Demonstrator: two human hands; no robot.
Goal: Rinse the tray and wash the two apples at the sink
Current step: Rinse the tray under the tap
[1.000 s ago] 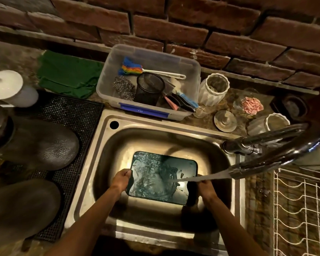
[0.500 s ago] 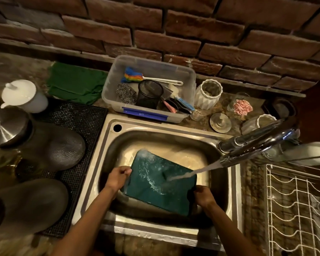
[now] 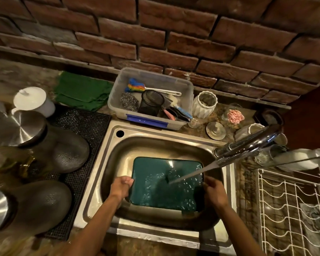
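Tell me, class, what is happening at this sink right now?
A person is rinsing a dark green rectangular tray inside the stainless steel sink. The left hand grips its left edge and the right hand its right edge, while water from the chrome tap lands on the tray's surface. No apples are in sight.

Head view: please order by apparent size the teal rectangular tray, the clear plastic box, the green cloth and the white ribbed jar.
1. Teal rectangular tray
2. Clear plastic box; it sits farther from the camera, so this order is unsure
3. Green cloth
4. White ribbed jar
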